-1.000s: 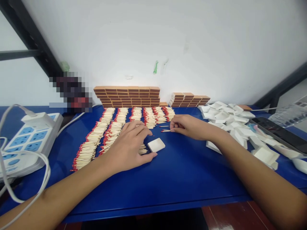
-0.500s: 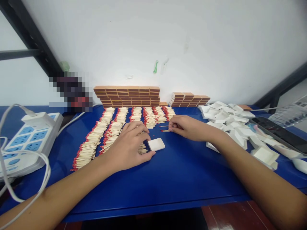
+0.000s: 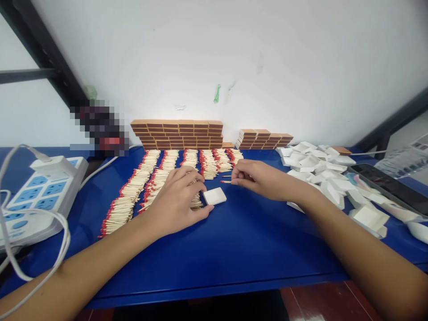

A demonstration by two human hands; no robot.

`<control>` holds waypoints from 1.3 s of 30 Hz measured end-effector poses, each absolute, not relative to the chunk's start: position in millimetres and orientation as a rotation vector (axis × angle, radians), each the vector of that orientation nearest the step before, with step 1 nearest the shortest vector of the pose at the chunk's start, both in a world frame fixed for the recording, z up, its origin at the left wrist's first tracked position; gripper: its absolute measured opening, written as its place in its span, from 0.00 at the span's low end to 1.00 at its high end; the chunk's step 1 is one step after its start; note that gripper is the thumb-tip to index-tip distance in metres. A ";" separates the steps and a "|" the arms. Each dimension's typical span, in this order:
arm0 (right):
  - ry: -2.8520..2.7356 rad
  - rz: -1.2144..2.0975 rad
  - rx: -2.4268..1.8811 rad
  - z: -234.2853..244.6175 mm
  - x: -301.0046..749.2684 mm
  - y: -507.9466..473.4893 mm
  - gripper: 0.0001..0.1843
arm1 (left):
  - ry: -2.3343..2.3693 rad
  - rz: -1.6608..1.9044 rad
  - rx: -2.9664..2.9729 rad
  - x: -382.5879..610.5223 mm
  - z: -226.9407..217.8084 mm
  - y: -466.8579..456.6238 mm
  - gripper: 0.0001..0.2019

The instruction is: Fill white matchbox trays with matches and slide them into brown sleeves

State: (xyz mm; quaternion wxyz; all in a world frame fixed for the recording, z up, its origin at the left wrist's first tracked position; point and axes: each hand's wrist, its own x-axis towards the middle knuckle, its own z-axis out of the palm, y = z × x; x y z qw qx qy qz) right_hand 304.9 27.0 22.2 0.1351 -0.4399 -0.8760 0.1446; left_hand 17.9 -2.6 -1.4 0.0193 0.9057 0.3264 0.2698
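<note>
A small white matchbox tray [image 3: 216, 196] sits low over the blue table, its left end between the thumb and fingers of my left hand [image 3: 182, 196]. That hand is curved around the tray's end, partly covering a row of matches behind it. My right hand [image 3: 247, 174] is closed in a pinch on matches [image 3: 226, 182]; two red heads point left out of its fingers. Rows of red-headed matches [image 3: 129, 194] run along the table, to the left of and beyond my left hand.
Stacked matchboxes [image 3: 177, 135] line the wall, with a smaller stack [image 3: 264, 139] to the right. Loose white trays [image 3: 310, 160] lie in a heap at right, beside a phone [image 3: 391, 187]. A power strip [image 3: 43, 196] with white cables occupies the left side.
My left hand and the tray have shifted slightly left and away from me. My right hand, with the matches, has also moved a little left.
</note>
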 end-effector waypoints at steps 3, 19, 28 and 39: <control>-2.544 0.431 -1.191 25.6 289.5 11.3 0.09 | 1.029 0.841 2.808 18.9 -0.4 -2.8 0.10; -2.477 0.257 -1.316 7.8 324.8 54.4 0.09 | 0.958 0.846 2.816 19.3 -5.4 -1.4 0.10; -2.383 0.129 -1.402 2.0 343.3 68.4 0.08 | 1.128 1.264 2.557 16.3 72.4 -24.3 0.11; -2.454 0.167 -1.440 -0.1 349.6 72.2 0.07 | 1.446 1.672 2.078 61.4 -12.2 -142.1 0.07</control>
